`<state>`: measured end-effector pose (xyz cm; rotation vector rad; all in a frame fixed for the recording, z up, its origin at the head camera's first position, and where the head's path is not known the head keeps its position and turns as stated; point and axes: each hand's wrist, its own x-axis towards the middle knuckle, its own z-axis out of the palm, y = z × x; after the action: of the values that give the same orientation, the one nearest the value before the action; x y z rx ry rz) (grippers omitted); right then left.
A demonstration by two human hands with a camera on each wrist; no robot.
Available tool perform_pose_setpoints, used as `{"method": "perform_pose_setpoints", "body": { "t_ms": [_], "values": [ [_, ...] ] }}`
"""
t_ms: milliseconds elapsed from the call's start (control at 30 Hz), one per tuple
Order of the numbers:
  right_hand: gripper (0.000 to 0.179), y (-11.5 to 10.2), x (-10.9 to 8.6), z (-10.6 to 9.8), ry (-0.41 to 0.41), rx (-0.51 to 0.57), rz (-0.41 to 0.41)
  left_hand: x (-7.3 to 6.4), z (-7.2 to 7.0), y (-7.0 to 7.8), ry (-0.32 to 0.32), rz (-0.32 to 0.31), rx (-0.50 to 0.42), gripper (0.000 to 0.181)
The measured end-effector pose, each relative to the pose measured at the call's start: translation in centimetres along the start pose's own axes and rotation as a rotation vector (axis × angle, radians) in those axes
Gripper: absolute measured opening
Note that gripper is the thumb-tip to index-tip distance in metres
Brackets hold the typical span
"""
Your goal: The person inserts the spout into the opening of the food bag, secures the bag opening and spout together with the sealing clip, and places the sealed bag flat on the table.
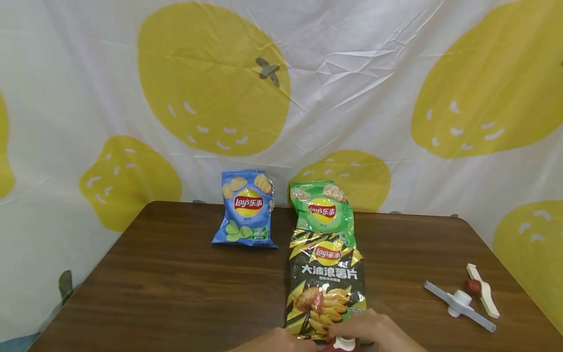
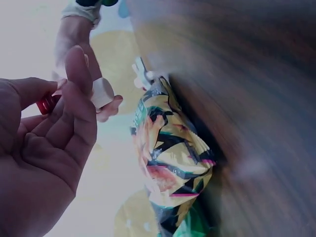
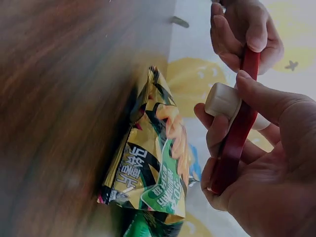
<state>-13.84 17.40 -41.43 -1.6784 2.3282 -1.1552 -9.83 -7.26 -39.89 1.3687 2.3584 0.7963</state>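
Note:
Both hands hold a red bag clip with a white cap on its side, at the table's front edge. My left hand pinches one end of it between thumb and fingers. My right hand grips it farther along, fingers curled round the red bar and the cap. Just beyond the hands, a black and gold chip bag lies flat on the table; in the right wrist view its puffed side faces the hands. The clip's lower part is cut off in the head view.
Behind the black bag, partly overlapped by it, is a green chip bag. A blue chip bag leans at the back, left of it. At right lie a grey-white clip with a white cap and a white clip with a dark red cap.

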Motion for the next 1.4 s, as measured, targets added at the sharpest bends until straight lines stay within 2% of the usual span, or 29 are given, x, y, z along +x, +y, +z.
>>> {"method": "perform_pose_setpoints", "body": {
  "t_ms": [67, 100, 133, 200, 233, 267, 367, 433, 467, 533, 633, 733, 867, 1000, 1100, 1267, 1333, 1400],
  "values": [
    [0.030, 0.2, 0.0, 0.1, 0.019, -0.009, -0.048, 0.0, -0.2, 0.1, -0.004, -0.015, -0.068, 0.021],
    [0.030, 0.1, 0.0, 0.1, 0.012, 0.009, -0.020, -0.1, -0.3, 0.0, -0.013, -0.038, -0.130, 0.022],
    [0.032, 0.2, -0.1, 0.1, 0.012, 0.011, -0.026, -0.1, -0.4, 0.0, -0.016, -0.048, -0.172, 0.023],
    [0.031, 0.1, 0.0, 0.1, -0.011, 0.060, 0.017, -0.1, -0.4, -0.3, -0.005, -0.063, -0.211, 0.025],
    [0.029, 0.0, 0.1, 0.0, -0.020, 0.070, 0.050, -0.1, -0.4, -0.5, 0.007, -0.063, -0.215, 0.025],
    [0.029, -0.1, 0.2, -0.1, -0.025, 0.071, 0.091, -0.1, -0.3, -0.8, 0.021, -0.074, -0.263, 0.025],
    [0.030, -0.6, 0.4, -0.3, -0.050, 0.054, 0.259, -0.1, 0.0, -1.8, 0.109, -0.061, -0.292, 0.027],
    [0.036, -0.9, 0.6, -0.5, -0.061, 0.025, 0.361, -0.1, 0.1, -2.5, 0.155, -0.066, -0.359, 0.028],
    [0.038, -1.0, 0.7, -0.5, -0.064, 0.015, 0.398, -0.1, 0.2, -2.7, 0.165, -0.081, -0.413, 0.029],
    [0.041, -1.3, 0.8, -0.4, -0.053, 0.004, 0.431, -0.2, 0.2, -3.1, 0.182, -0.086, -0.423, 0.028],
    [0.038, -1.6, 0.8, 0.0, 0.011, -0.044, 0.370, -0.3, 0.1, -3.4, 0.175, -0.110, -0.510, 0.027],
    [0.031, -1.8, 0.7, 0.3, 0.074, -0.127, 0.298, -0.5, 0.1, -3.6, 0.169, -0.129, -0.553, 0.028],
    [0.021, -1.8, 0.5, 0.6, 0.072, -0.110, 0.310, -0.7, 0.2, -3.9, 0.168, -0.137, -0.540, 0.028],
    [0.016, -1.8, 0.2, 0.7, 0.057, -0.010, 0.354, -0.8, 0.4, -3.9, 0.162, -0.133, -0.512, 0.027],
    [0.010, -1.5, 0.1, 1.0, 0.109, -0.035, 0.298, -0.9, 0.5, -3.8, 0.158, -0.140, -0.532, 0.026],
    [0.014, -0.6, -0.1, 1.6, 0.215, -0.229, 0.092, -0.9, 0.6, -4.0, 0.121, -0.136, -0.591, 0.026],
    [0.013, -0.3, -0.2, 1.7, 0.227, -0.254, 0.055, -0.9, 0.7, -4.1, 0.098, -0.137, -0.609, 0.028],
    [0.013, -0.3, -0.3, 1.7, 0.235, -0.247, 0.064, -0.9, 0.8, -4.2, 0.082, -0.138, -0.619, 0.028]
  ]
}}
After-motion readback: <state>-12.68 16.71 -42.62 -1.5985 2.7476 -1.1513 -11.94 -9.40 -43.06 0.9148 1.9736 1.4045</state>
